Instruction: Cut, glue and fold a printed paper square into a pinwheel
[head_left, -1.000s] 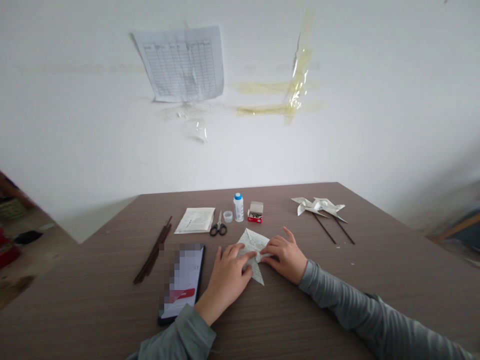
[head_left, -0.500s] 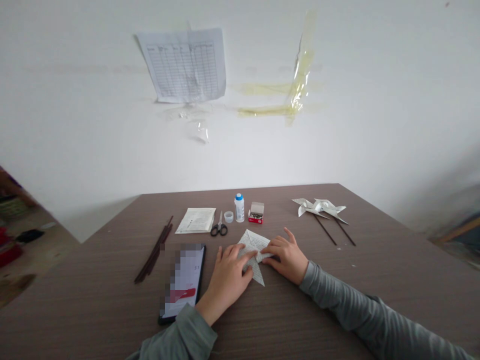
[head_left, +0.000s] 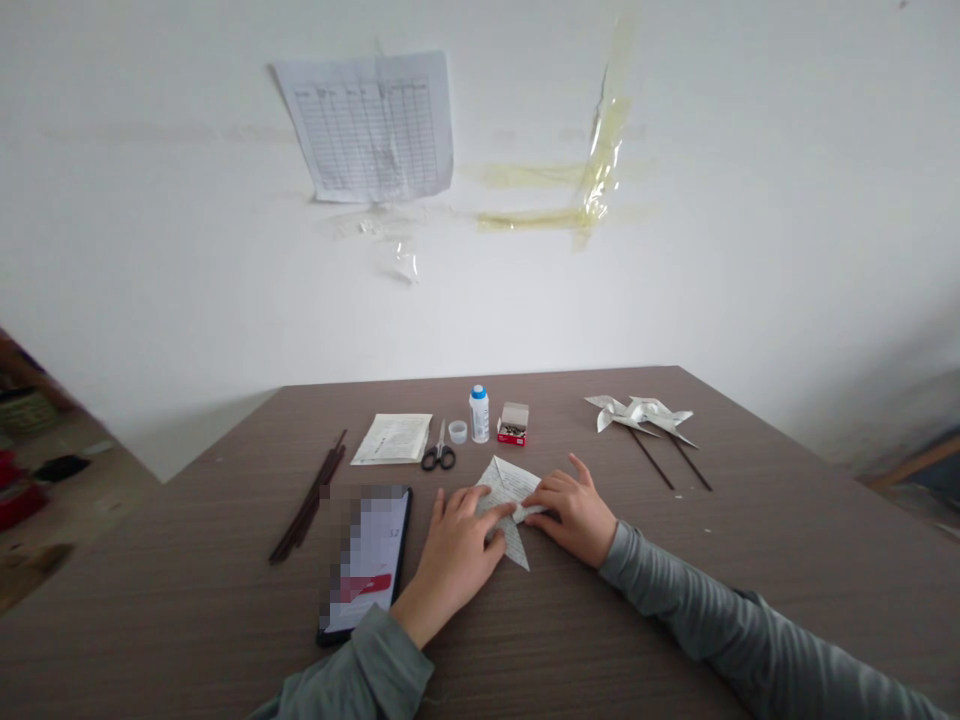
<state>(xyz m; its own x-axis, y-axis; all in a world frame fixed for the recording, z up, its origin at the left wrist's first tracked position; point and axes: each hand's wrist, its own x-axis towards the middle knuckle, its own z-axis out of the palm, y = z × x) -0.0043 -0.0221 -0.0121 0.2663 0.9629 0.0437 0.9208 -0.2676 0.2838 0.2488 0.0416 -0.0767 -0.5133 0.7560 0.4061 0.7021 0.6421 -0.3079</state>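
The left hand (head_left: 454, 560) and right hand (head_left: 574, 518) press open on folded paper (head_left: 504, 500) on the brown table (head_left: 187, 620). A paper chart (head_left: 364, 128) hangs on the wall (head_left: 187, 280) behind it.

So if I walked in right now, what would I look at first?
You'd probably look first at the left hand and right hand pressing a folded printed paper in the middle of the brown table. Next come the paper pinwheels on dark sticks at the table's far right. Up on the white wall, a printed grid sheet hangs beside strips of yellowed tape.
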